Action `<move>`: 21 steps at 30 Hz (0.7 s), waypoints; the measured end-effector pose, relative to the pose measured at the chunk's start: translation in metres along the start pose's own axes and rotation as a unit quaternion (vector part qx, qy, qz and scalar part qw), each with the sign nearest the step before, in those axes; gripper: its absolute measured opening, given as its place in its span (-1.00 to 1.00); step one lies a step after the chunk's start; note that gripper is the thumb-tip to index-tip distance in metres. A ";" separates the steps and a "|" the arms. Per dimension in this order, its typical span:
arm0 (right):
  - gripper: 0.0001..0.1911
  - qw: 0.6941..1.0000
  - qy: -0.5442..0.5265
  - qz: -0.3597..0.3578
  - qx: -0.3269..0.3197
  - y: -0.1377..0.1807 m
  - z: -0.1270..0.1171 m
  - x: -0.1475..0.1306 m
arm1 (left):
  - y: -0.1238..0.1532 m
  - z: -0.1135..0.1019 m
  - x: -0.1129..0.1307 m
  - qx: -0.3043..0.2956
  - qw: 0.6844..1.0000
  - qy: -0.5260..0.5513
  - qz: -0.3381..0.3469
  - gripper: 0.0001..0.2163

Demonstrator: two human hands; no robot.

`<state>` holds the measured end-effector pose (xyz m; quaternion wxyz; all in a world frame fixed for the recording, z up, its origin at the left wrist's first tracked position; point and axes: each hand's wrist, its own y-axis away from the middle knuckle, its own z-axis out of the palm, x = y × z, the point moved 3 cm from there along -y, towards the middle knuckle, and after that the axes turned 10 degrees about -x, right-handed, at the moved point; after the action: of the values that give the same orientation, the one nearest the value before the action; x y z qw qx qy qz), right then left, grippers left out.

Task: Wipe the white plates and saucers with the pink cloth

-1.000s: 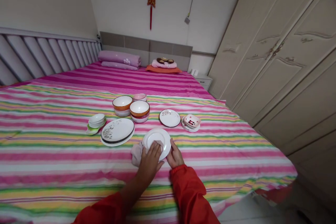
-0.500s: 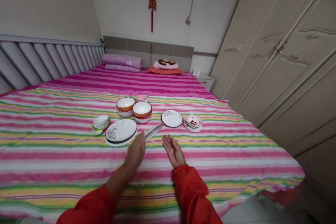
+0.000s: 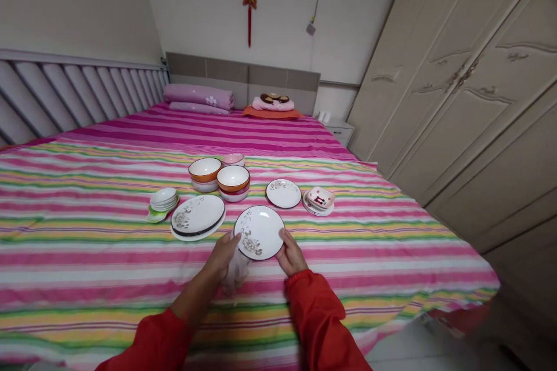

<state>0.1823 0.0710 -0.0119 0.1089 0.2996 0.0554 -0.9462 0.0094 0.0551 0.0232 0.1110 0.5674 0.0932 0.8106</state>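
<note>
Between my hands is a round white plate (image 3: 265,232) with a dark rim and a grey-brown flower print, its face turned up. My left hand (image 3: 223,255) grips its left edge, thumb on top, and a pale cloth (image 3: 236,272) hangs beneath the same hand. On the right edge, my right hand (image 3: 290,252) holds the plate with its thumb over the rim. Just beyond lies a similar plate (image 3: 284,193) on the striped sheet. Large oval plates (image 3: 198,214) are stacked left of my left hand.
Stacked bowls (image 3: 234,178) stand behind the plates. At far left are small white dishes (image 3: 163,197) on a green leaf-shaped dish (image 3: 156,214). A patterned square dish (image 3: 321,197) rests on small plates at right. A wardrobe (image 3: 470,87) lines the right side.
The plate has turned from edge-on to face up. My right hand, open and apart before, has taken hold of its right edge. The view has shifted slightly.
</note>
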 end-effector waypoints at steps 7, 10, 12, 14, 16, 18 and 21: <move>-0.56 1.000 -0.004 -0.008 0.012 -0.001 -0.002 -0.001 | 0.007 -0.013 0.021 0.117 0.991 -0.053 0.031 -0.74; -0.56 1.000 0.001 -0.007 0.010 -0.001 -0.001 -0.001 | 0.010 -0.011 0.042 0.182 0.969 -0.117 0.116 -0.68; -0.56 1.000 0.007 -0.006 0.008 -0.001 0.001 0.000 | 0.007 0.002 0.051 0.150 0.962 -0.174 0.150 -0.64; -0.57 1.000 0.012 -0.007 0.002 0.000 0.003 -0.001 | 0.000 0.020 0.051 0.087 0.947 -0.257 0.172 -0.54; -0.57 1.000 0.016 -0.006 -0.007 0.000 0.005 -0.001 | -0.005 0.037 0.040 0.015 0.913 -0.359 0.193 -0.38; -0.57 1.000 0.018 -0.006 -0.013 0.001 0.007 -0.002 | -0.007 0.046 0.021 -0.028 0.849 -0.481 0.214 -0.28; -0.57 1.000 0.018 -0.010 -0.014 0.001 0.008 -0.002 | -0.005 0.041 -0.006 -0.060 0.725 -0.638 0.252 -0.32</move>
<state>0.1801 0.0690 -0.0042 0.1023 0.3144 0.0737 -0.9409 0.0501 0.0588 0.0303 -0.0300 0.9455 -0.1949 0.2591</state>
